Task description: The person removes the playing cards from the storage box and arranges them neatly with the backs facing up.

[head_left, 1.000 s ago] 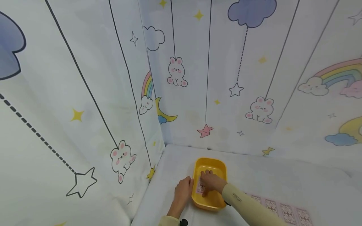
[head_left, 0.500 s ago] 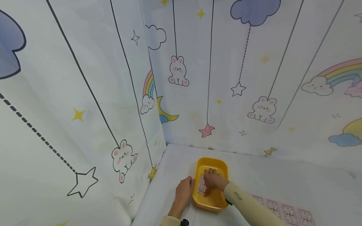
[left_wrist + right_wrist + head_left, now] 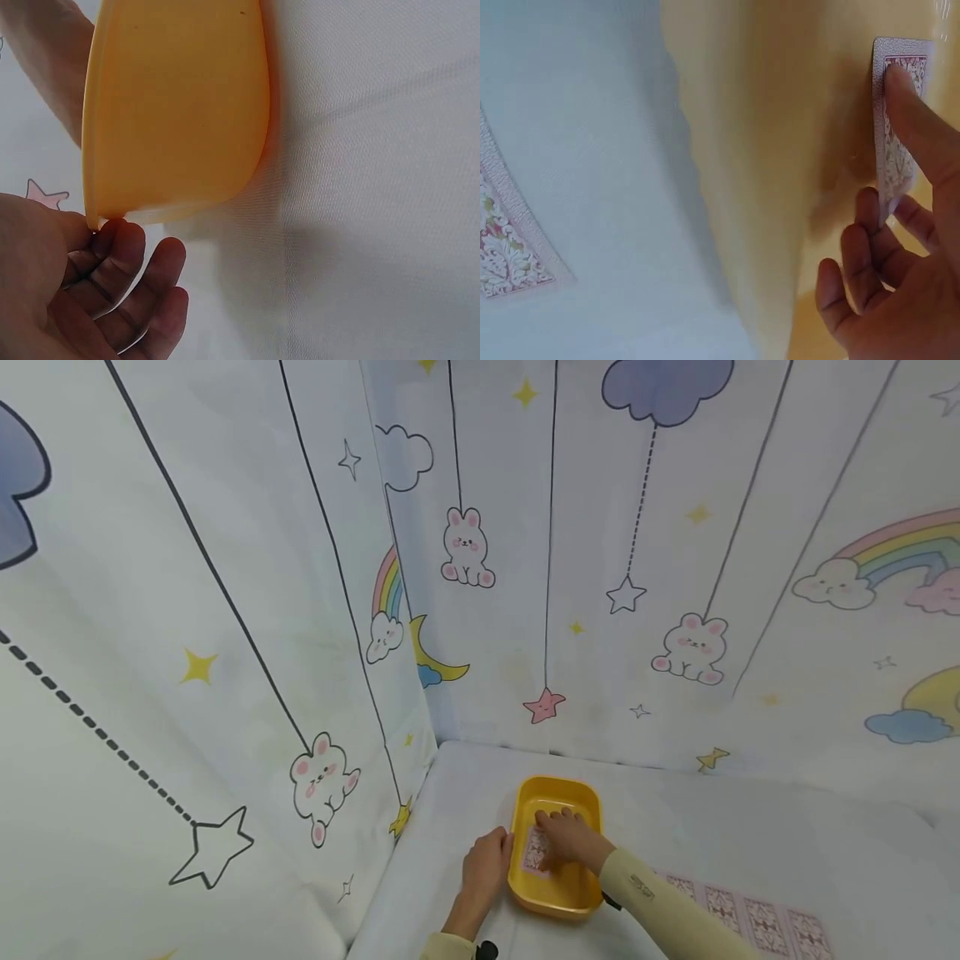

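A yellow plastic tub (image 3: 551, 907) stands on the white-covered table. My left hand (image 3: 483, 865) pinches its rim on the left side; in the left wrist view, thumb and index finger meet at the rim's edge and the other fingers curl loosely. Reaching into the tub, my right hand (image 3: 576, 842) holds a pink-patterned playing card (image 3: 895, 163). Its thumb lies on the card's patterned back, with fingertips at the card's lower end. From the head view the card shows at the left of the hand, low over the tub floor.
More playing cards (image 3: 765, 928) of the same pattern lie in a row right of the tub, partly behind the right sleeve (image 3: 667, 906). White curtains (image 3: 495, 635) with printed rabbits and stars close off the back and left.
The head view has shifted slightly. The right thumb has drawn up a little from the card's near end; the left hand stays at the tub's rim.
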A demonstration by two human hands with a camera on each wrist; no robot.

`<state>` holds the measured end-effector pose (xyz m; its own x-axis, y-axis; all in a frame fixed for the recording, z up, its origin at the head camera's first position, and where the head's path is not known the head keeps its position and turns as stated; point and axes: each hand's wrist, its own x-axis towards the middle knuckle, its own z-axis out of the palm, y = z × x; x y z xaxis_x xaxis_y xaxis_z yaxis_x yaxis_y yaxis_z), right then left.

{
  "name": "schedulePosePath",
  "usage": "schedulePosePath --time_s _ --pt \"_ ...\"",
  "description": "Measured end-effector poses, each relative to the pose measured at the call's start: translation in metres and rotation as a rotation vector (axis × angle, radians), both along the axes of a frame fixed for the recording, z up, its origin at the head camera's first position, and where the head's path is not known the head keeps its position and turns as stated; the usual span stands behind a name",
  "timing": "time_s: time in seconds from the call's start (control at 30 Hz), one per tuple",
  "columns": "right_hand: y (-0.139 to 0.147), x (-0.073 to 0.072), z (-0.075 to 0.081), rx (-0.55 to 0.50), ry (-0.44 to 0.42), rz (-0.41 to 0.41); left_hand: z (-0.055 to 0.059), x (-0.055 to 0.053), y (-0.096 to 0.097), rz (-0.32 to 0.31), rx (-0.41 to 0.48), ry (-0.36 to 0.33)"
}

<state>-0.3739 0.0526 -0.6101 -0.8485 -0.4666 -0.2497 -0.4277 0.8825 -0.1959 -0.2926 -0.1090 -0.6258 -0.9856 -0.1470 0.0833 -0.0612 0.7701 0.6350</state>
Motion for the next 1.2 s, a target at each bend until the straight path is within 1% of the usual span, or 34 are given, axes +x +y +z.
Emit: schedulePosePath --time_s 0.03,0.13,0.23,0.3,0.37,0.43,0.5,0.63,0.7,0.8,0.93,1.03,1.2 --pt "0.001 0.000 -0.001 -0.004 0.021 0.009 0.000 0.000 0.001 0.001 0.002 -0.005" --pt "0.006 0.000 -0.003 -0.062 0.053 0.027 0.001 0.000 0.003 0.001 0.006 -0.008" --pt "0.013 0.002 -0.002 -0.222 0.017 0.021 0.001 0.002 0.003 -0.002 0.006 -0.013" --pt "0.017 0.005 -0.001 -0.350 -0.034 0.015 0.001 0.003 0.003 -0.004 0.005 -0.007" --pt "0.021 0.009 0.003 -0.475 -0.108 -0.004 0.000 0.004 0.002 -0.004 0.004 -0.010" --pt "0.027 0.012 0.006 -0.558 -0.171 -0.029 0.001 0.004 0.002 0.000 0.004 -0.013" --pt "0.034 0.018 0.013 -0.634 -0.236 -0.071 0.001 0.004 0.002 0.006 0.003 -0.019" --pt "0.055 0.027 0.026 -0.741 -0.298 -0.163 0.004 0.005 0.003 0.002 0.002 -0.014" --pt "0.068 0.029 0.031 -0.782 -0.303 -0.207 0.005 0.005 0.003 -0.005 -0.002 -0.001" --pt "0.088 0.031 0.038 -0.828 -0.304 -0.284 0.006 0.006 0.002 -0.005 -0.008 -0.002" --pt "0.119 0.037 0.040 -0.848 -0.281 -0.371 0.004 0.005 0.002 0.001 -0.004 -0.011" --pt "0.145 0.042 0.035 -0.847 -0.269 -0.381 0.003 0.005 0.002 -0.003 -0.003 -0.013" --pt "0.191 0.052 0.023 -0.872 -0.272 -0.356 0.002 0.005 0.003 -0.011 -0.018 -0.002"
